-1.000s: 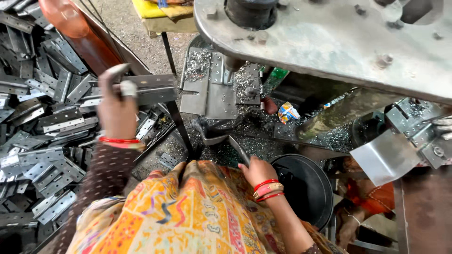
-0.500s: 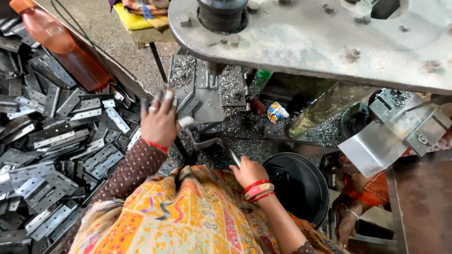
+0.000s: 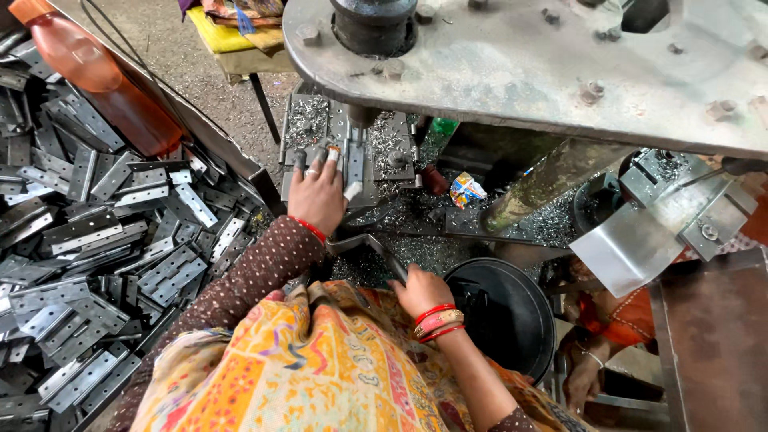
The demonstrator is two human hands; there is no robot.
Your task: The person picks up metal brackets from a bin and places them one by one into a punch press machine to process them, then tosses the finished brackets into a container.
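The metal strip [image 3: 353,172] stands lengthwise away from the body under the left hand [image 3: 318,194], fingers pressing it; right hand [image 3: 422,292] grips a lever [image 3: 370,246]

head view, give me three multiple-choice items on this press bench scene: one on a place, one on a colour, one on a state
1. Where is the pile of metal hinge plates?
A. on the person's left
B. inside the black round bin
C. on top of the press plate

2. What colour is the bottle at upper left?
A. green
B. orange
C. white

3. What is the left hand doing?
A. resting in the lap
B. reaching onto the die block under the press
C. holding the bottle

Answers:
1. A, the plates lie heaped beside the left sleeve.
2. B, its body shows orange.
3. B, its fingers lie on the block; the right hand grips a bent metal handle.
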